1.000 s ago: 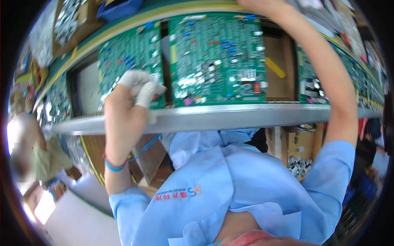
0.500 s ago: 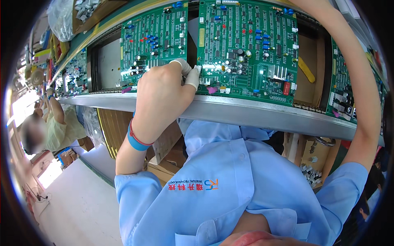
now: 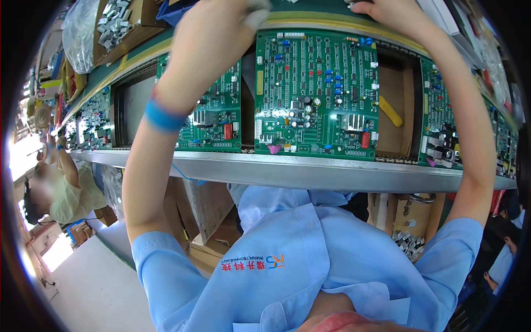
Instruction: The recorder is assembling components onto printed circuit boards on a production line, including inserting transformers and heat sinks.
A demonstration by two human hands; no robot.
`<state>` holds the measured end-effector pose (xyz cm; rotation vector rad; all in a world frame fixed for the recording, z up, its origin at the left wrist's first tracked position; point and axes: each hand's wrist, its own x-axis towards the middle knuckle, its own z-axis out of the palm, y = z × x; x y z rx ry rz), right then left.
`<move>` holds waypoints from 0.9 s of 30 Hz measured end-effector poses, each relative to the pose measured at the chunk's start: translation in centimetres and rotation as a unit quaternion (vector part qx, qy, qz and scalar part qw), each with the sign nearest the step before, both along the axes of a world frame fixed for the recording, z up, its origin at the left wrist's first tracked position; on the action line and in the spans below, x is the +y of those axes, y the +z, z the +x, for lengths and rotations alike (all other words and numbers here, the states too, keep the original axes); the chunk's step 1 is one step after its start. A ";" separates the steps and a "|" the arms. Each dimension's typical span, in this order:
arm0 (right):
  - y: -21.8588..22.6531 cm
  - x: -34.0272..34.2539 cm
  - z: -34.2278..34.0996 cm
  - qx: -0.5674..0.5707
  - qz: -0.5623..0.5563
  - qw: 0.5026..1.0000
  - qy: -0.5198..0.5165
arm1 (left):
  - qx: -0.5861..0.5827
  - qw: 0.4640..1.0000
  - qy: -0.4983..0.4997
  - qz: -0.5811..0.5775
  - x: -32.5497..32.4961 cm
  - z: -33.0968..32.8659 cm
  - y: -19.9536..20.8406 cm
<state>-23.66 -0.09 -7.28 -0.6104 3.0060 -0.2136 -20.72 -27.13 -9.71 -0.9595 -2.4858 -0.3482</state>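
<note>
My left hand [image 3: 221, 33], with white finger covers and a blue wristband [image 3: 164, 116], is raised over the far side of the rail. Motion smears its fingers, so their grip cannot be made out. At the top edge, my right hand [image 3: 384, 12] reaches to the green surface beyond the boards. Its fingertips are drawn together around something small and pale that is partly cut off. Between my arms lies a green circuit board [image 3: 310, 94] filled with components, a pink piece [image 3: 274, 149] at its near edge. My left forearm partly covers a second circuit board [image 3: 224, 105].
A metal rail [image 3: 310, 169] borders the line in front of me. A yellow strip-shaped tool [image 3: 391, 112] lies beside the middle board. Metal parts fill a cardboard box [image 3: 138, 30] at far left, near a blue bin [image 3: 171, 14]. Another person [image 3: 77, 191] works at left.
My left hand has left the middle board's near left corner and moved up to the far side. More of my right hand shows at the top. The view has shifted, so the boards appear lower.
</note>
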 end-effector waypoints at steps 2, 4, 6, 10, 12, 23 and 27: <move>-0.9 0.9 -0.6 0.058 0.056 0.997 -0.005 | -0.004 1.000 0.013 0.012 4.7 -1.1 1.1; -0.3 0.4 0.3 0.090 0.073 0.993 -0.033 | -0.093 0.985 0.112 -0.093 7.3 -2.8 1.0; -1.0 0.6 -0.1 0.149 0.067 0.986 0.025 | 0.054 0.983 0.084 -0.156 6.2 -5.7 -2.8; 0.8 -2.9 4.9 0.328 0.232 0.915 -0.025 | 0.081 0.989 0.051 -0.112 6.3 -6.3 -3.7; 1.8 -2.6 5.8 0.227 0.059 0.970 0.067 | 0.065 0.992 0.055 -0.096 6.6 -5.4 -2.7; 5.0 -3.7 13.4 0.184 -0.089 0.970 0.130 | -0.142 0.970 0.069 0.187 4.2 2.1 3.4; 4.4 -3.6 15.7 0.097 -0.131 0.978 0.128 | -0.214 0.915 0.178 0.293 -0.5 6.2 4.9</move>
